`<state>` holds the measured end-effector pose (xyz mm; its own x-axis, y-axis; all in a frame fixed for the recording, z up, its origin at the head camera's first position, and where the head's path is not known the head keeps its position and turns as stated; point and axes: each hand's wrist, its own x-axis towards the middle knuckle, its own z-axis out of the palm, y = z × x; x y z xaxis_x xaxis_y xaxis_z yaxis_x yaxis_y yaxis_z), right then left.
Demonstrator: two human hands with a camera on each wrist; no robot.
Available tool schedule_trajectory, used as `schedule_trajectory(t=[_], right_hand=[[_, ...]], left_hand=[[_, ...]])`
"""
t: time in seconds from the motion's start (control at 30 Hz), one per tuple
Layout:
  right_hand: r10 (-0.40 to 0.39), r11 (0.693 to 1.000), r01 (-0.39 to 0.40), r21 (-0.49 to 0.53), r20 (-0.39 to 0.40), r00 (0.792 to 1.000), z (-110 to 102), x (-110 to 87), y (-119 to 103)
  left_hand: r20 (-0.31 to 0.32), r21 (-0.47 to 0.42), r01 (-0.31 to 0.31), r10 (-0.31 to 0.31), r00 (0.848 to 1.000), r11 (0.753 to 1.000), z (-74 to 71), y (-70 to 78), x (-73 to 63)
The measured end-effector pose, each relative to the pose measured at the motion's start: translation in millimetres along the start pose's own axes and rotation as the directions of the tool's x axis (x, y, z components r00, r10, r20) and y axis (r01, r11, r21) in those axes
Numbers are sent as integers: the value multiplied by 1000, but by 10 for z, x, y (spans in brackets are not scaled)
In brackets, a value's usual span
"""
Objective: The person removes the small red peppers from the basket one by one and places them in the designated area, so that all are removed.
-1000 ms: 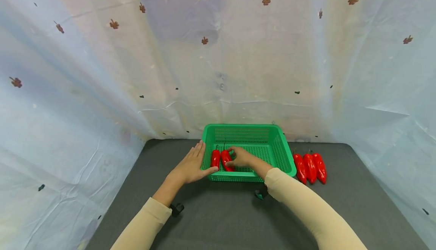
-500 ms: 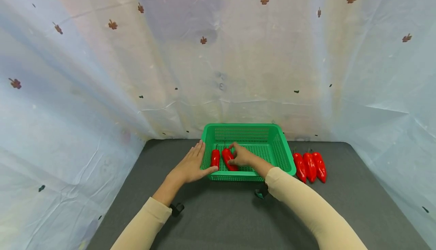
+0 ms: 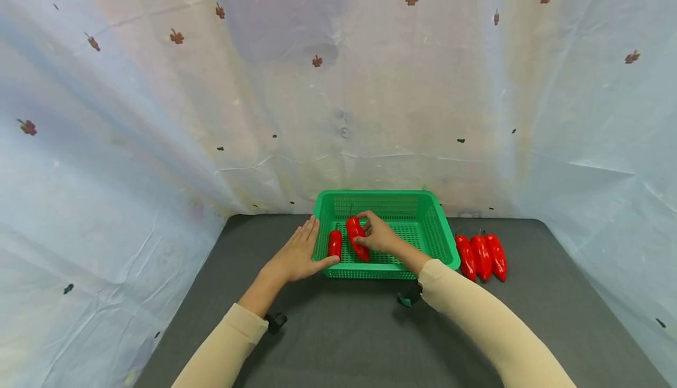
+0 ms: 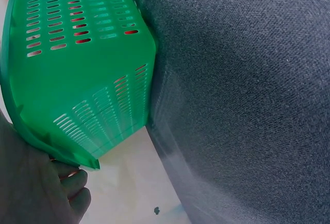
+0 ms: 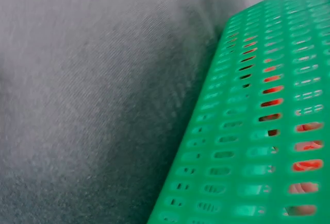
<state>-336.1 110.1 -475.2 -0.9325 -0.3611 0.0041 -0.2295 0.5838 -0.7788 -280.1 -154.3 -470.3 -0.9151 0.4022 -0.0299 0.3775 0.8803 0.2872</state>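
A green plastic basket [image 3: 378, 267] with slotted walls stands at the far middle of the table. My left hand [image 3: 297, 257] rests at its left rim, fingers straight and together, the thumb out along the front rim; the left wrist view also has part of this hand [image 4: 31, 188] against the rim. Inside the basket, my right hand [image 3: 383, 238] pinches a red pepper [image 3: 353, 229] between thumb and fingers, the pepper tilted with its stem away from me. To its left lies another red pepper [image 3: 335, 244]. In the right wrist view, the basket wall [image 5: 232, 131] mostly hides the hand.
Right of the basket, three more red peppers [image 3: 481, 257] lie side by side on the dark grey table [image 3: 338, 341]. A pale plastic sheet [image 3: 391, 94] with leaf prints hangs behind the table and along its sides.
My right hand has moved the pinched red pepper up and slightly right, away from the other pepper in the basket. The left hand has stayed in place.
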Motion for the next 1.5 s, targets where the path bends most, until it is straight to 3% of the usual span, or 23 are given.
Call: schedule_trajectory(t=[0.17, 0.63, 1.17, 1.5], right_hand=[[-22, 999, 23, 27, -40, 999, -87, -80, -77], [-86, 992, 91, 85, -60, 994, -514, -307, -169], [-114, 990, 124, 66, -135, 984, -969, -606, 64], [-78, 996, 83, 22, -177, 981, -1235, -864, 182]], left_hand=[[-4, 5, -1, 1, 1000, 1000, 11, -8, 14], [-2, -18, 16, -16, 1000, 1000, 2, 16, 9], [-8, -19, -4, 4, 1000, 1000, -9, 33, -23], [-19, -13, -6, 6, 1000, 1000, 16, 1, 1]])
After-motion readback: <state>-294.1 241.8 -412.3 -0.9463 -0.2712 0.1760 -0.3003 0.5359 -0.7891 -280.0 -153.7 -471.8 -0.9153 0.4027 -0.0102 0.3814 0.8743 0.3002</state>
